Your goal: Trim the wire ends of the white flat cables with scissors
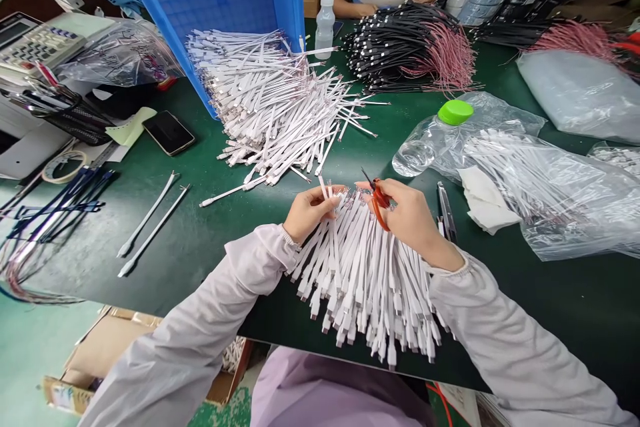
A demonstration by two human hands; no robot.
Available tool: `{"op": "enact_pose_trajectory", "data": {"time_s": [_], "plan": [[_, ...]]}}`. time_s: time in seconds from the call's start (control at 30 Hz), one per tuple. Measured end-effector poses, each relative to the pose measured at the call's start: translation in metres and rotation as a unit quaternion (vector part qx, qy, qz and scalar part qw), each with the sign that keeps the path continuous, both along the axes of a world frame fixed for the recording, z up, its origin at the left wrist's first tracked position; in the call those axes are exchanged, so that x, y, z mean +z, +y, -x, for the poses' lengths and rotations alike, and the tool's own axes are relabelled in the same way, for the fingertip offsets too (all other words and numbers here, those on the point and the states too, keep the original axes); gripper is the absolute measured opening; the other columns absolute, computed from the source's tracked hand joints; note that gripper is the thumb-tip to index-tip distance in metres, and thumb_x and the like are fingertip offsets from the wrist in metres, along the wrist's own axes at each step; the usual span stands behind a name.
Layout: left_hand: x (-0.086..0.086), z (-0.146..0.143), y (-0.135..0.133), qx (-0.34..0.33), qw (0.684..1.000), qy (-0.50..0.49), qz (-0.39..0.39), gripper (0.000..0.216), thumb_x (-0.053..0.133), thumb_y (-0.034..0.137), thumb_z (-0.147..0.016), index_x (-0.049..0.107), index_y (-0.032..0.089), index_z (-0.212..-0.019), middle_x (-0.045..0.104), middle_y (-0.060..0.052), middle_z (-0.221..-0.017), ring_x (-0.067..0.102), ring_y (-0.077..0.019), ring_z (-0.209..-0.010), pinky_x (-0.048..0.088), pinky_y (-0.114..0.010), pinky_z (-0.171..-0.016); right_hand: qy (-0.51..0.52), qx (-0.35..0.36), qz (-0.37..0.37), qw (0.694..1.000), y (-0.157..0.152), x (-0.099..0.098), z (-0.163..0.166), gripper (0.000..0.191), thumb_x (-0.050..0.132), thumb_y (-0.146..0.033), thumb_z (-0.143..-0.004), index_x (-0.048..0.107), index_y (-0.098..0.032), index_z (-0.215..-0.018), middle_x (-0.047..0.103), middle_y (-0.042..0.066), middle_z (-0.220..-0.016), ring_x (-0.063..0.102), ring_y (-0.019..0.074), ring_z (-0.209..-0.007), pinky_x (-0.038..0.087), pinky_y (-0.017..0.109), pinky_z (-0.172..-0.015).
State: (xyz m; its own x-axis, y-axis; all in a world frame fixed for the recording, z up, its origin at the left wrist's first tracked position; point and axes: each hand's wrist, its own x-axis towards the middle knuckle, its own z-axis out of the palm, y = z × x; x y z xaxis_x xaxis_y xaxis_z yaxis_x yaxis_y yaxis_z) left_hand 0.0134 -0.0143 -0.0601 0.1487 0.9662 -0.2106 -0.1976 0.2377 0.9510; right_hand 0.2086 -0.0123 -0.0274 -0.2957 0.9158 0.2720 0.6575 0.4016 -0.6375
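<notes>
— Nearest the lens? Fanned bundle of short white cables at the table edge.
— Left hand pinching one cable end; right hand gripping red-handled snips. Beyond, loose white cable heap.

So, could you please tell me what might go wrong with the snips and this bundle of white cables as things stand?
1. The right hand works red-handled snips close to the left hand fingers, so a nick seems possible.
2. The white cable bundle overhangs the green table edge, so pieces could slide off.
3. A plastic water bottle lies nearby and might roll.
</notes>
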Motion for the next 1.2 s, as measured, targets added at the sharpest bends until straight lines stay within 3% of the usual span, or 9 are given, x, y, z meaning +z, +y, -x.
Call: {"op": "enact_pose_trajectory", "data": {"time_s": [0.1,0.4,0.63,0.8,1.0,1.07,1.1,1.2], "plan": [[-0.001,0.001,0.000,0.021,1.000,0.008,0.007,0.041,0.082,0.039,-0.060,0.073,0.015,-0.092,0.067,-0.002,-0.077,0.053,-0.0089,-0.059,0.049,-0.022,-0.053,0.031,0.019,0.011,0.999,-0.003,-0.001,0.006,0.022,0.051,-0.030,-0.089,0.067,-0.017,-0.095,0.055,0.003,-0.074,0.050,0.0163,-0.065,0.039,0.026,-0.060],[0.004,-0.001,-0.001,0.027,0.999,0.014,-0.017,0.035,0.082,0.038,-0.059,0.072,0.014,-0.082,0.063,-0.001,-0.068,0.048,-0.0088,-0.056,0.043,-0.021,-0.046,0.006,0.076,-0.020,0.997,-0.002,-0.008,0.010,0.017,0.049,-0.023,-0.088,0.065,-0.018,-0.091,0.053,0.004,-0.079,0.050,0.0163,-0.068,0.040,0.026,-0.062],[0.004,-0.002,-0.001,0.037,0.999,0.008,-0.023,0.032,0.081,0.037,-0.060,0.069,0.013,-0.078,0.060,0.001,-0.065,0.046,-0.0077,-0.054,0.043,-0.020,-0.044,0.025,0.061,-0.009,0.998,-0.001,-0.011,0.009,0.018,0.050,-0.023,-0.087,0.065,-0.017,-0.094,0.052,0.003,-0.077,0.052,0.0167,-0.068,0.039,0.026,-0.061],[0.000,-0.001,0.001,0.030,0.999,0.015,-0.024,0.032,0.079,0.036,-0.063,0.073,0.014,-0.085,0.062,-0.001,-0.069,0.046,-0.0087,-0.057,0.044,-0.020,-0.046,0.026,0.039,-0.005,0.999,-0.003,-0.007,0.010,0.019,0.051,-0.029,-0.088,0.063,-0.017,-0.082,0.052,0.003,-0.073,0.051,0.0161,-0.066,0.039,0.027,-0.060],[-0.002,0.000,0.001,0.026,0.999,0.011,-0.024,0.032,0.079,0.035,-0.064,0.073,0.014,-0.088,0.061,-0.001,-0.069,0.048,-0.0088,-0.057,0.045,-0.020,-0.047,0.068,0.012,0.060,0.996,-0.007,-0.003,0.013,0.036,0.063,-0.037,-0.081,0.063,-0.017,-0.111,0.058,0.003,-0.082,0.055,0.0172,-0.073,0.045,0.030,-0.068],[-0.001,0.001,0.001,0.028,0.999,0.008,-0.021,0.032,0.079,0.035,-0.064,0.072,0.014,-0.087,0.060,0.000,-0.068,0.049,-0.0088,-0.057,0.045,-0.020,-0.047,0.152,0.016,0.156,0.976,-0.012,0.000,0.016,0.031,0.065,-0.038,-0.080,0.066,-0.017,-0.103,0.056,0.001,-0.072,0.054,0.0162,-0.067,0.046,0.030,-0.065],[0.000,0.001,0.001,0.030,0.999,0.005,-0.019,0.031,0.079,0.035,-0.064,0.072,0.014,-0.086,0.060,0.000,-0.068,0.049,-0.0088,-0.057,0.045,-0.020,-0.047,0.212,0.026,0.228,0.950,-0.015,0.001,0.018,0.027,0.064,-0.039,-0.080,0.067,-0.017,-0.094,0.053,-0.001,-0.064,0.052,0.0151,-0.061,0.047,0.030,-0.061],[0.000,0.001,0.002,0.037,0.999,-0.004,-0.012,0.032,0.078,0.033,-0.066,0.072,0.013,-0.090,0.058,0.001,-0.067,0.048,-0.0076,-0.055,0.044,-0.020,-0.048,0.369,0.074,0.435,0.818,-0.025,0.005,0.026,0.023,0.064,-0.038,-0.079,0.065,-0.016,-0.073,0.045,-0.003,-0.047,0.044,0.0111,-0.046,0.046,0.028,-0.049]]}}
